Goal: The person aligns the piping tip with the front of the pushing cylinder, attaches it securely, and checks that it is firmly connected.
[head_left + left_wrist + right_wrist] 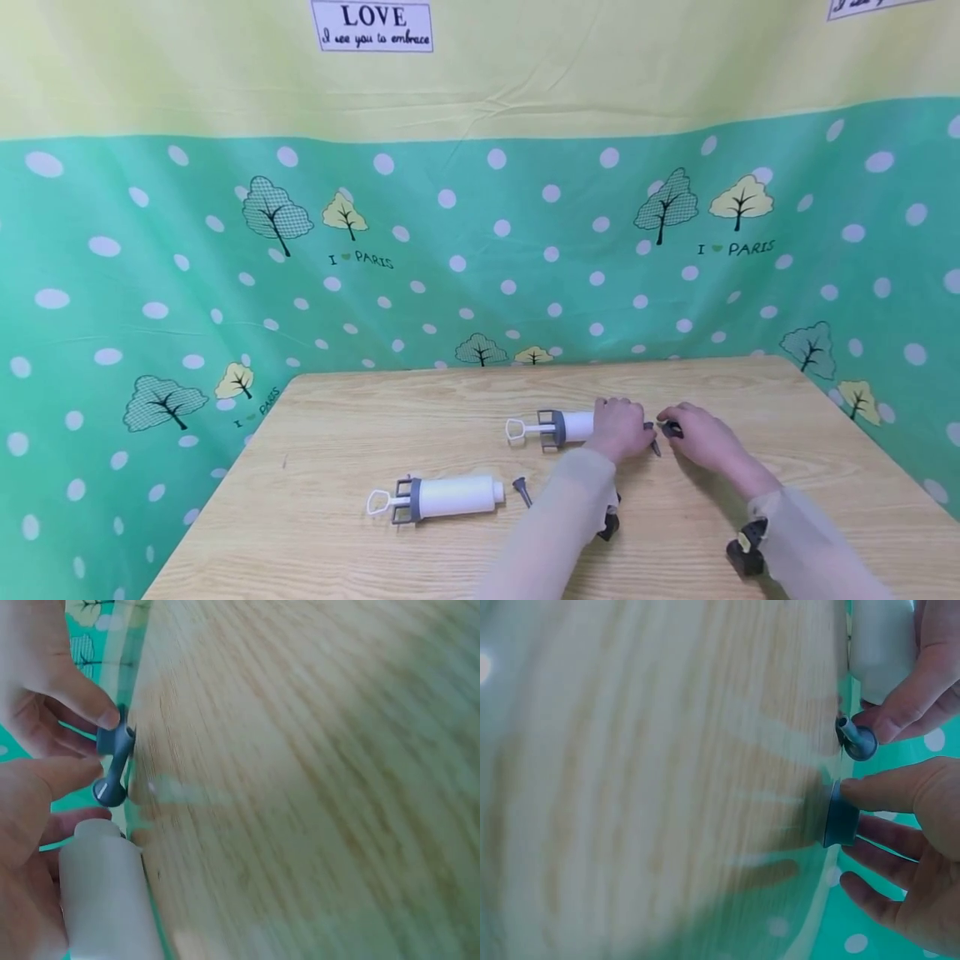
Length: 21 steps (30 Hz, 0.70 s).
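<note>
Head view, right of centre | left grip [621,427] clamped on grey nozzle [861,744], right grip [703,437] on grey cap [841,816] | I judge: fitting step; next calls for alignment

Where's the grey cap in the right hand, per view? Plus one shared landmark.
Head: cap right of centre, below mid-height, in the right hand.
Left wrist: cap left side, above mid-height.
Right wrist: cap right of centre, below mid-height.
Landmark: white tube at the left hand; bottom left in left wrist, top right in right wrist.
</note>
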Each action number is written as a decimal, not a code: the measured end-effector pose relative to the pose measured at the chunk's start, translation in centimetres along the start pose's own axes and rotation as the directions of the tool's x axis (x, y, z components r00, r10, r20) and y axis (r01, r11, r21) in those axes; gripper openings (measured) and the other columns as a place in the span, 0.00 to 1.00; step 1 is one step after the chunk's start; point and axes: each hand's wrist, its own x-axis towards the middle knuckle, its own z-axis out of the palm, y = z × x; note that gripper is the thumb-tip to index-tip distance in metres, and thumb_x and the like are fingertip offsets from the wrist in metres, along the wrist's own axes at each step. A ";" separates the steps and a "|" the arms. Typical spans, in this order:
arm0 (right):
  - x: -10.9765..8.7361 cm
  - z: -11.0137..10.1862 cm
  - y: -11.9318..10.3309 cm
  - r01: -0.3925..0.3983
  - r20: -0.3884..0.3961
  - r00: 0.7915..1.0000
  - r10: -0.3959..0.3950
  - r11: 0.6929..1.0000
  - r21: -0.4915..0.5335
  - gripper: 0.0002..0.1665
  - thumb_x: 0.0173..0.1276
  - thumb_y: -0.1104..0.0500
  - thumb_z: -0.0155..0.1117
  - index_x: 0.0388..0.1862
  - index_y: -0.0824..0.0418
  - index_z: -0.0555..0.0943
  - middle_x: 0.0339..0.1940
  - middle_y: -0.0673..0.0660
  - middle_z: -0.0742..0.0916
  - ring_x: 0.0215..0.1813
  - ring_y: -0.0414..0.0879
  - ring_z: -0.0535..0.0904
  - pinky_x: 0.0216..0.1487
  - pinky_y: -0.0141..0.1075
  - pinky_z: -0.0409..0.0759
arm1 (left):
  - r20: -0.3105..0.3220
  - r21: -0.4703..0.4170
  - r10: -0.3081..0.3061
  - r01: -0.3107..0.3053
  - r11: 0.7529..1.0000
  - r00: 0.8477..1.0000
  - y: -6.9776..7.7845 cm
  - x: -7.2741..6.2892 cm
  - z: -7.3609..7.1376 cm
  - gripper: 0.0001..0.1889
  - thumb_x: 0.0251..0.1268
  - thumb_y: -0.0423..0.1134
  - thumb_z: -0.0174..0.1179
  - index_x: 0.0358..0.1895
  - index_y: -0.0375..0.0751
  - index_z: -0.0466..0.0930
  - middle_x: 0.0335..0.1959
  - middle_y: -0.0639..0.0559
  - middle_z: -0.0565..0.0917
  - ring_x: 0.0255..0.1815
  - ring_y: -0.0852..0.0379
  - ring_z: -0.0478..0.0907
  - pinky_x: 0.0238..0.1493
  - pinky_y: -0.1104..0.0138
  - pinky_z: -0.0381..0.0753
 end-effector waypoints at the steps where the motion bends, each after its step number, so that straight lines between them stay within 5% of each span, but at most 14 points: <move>1: 0.0 0.1 0.0 0.001 -0.004 1.000 -0.001 1.000 0.000 0.17 0.50 0.68 0.63 0.42 0.68 0.79 0.37 0.63 0.81 0.41 0.61 0.78 0.44 0.54 0.75 | -0.003 0.001 -0.002 0.002 1.000 1.000 0.0 0.0 0.0 0.15 0.58 0.60 0.52 0.36 0.56 0.80 0.38 0.62 0.80 0.45 0.61 0.75 0.56 0.65 0.66; 10: 0.1 0.5 -0.3 0.029 -0.048 0.998 -0.029 1.000 0.008 0.09 0.54 0.67 0.63 0.36 0.67 0.80 0.31 0.59 0.81 0.37 0.56 0.79 0.42 0.51 0.76 | -0.053 -0.002 -0.023 0.023 1.000 0.998 0.5 0.0 -0.5 0.09 0.55 0.56 0.58 0.25 0.59 0.81 0.31 0.65 0.79 0.39 0.64 0.75 0.52 0.65 0.67; 16: 0.0 0.3 0.0 0.007 -0.054 0.999 -0.004 0.999 0.049 0.14 0.50 0.70 0.63 0.39 0.70 0.79 0.32 0.60 0.80 0.37 0.57 0.78 0.43 0.52 0.75 | -0.060 -0.010 -0.018 0.018 1.000 0.998 0.6 -0.1 -0.1 0.11 0.56 0.54 0.58 0.19 0.60 0.79 0.28 0.66 0.79 0.37 0.63 0.75 0.50 0.65 0.66; 21: -0.3 0.2 0.3 0.001 -0.084 0.996 0.006 0.996 0.088 0.17 0.48 0.71 0.62 0.40 0.71 0.78 0.34 0.64 0.80 0.37 0.60 0.78 0.42 0.53 0.75 | -0.079 -0.099 -0.016 0.008 0.995 0.997 0.3 0.1 0.0 0.09 0.56 0.50 0.58 0.20 0.60 0.80 0.25 0.67 0.79 0.34 0.65 0.75 0.50 0.65 0.66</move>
